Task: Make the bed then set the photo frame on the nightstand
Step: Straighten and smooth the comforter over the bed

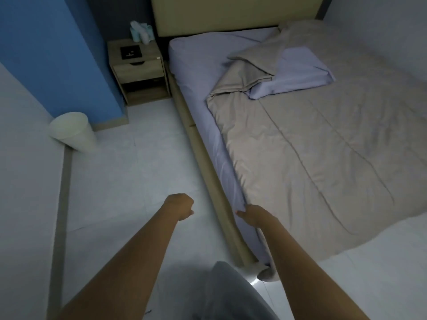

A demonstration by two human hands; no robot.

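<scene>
The bed has a lavender sheet and a beige comforter lying rumpled, its top corner folded back over a lavender pillow. My right hand is at the bed's left side, pinching the sheet's edge where folds gather toward my fingers. My left hand hovers over the floor in a loose fist, holding nothing. A dark photo frame lies flat on the wooden nightstand left of the headboard.
A tissue pack and small containers stand at the nightstand's back. A white bin sits on the tiled floor by the blue wall. The beige bed base runs along the floor. My grey-trousered leg is below.
</scene>
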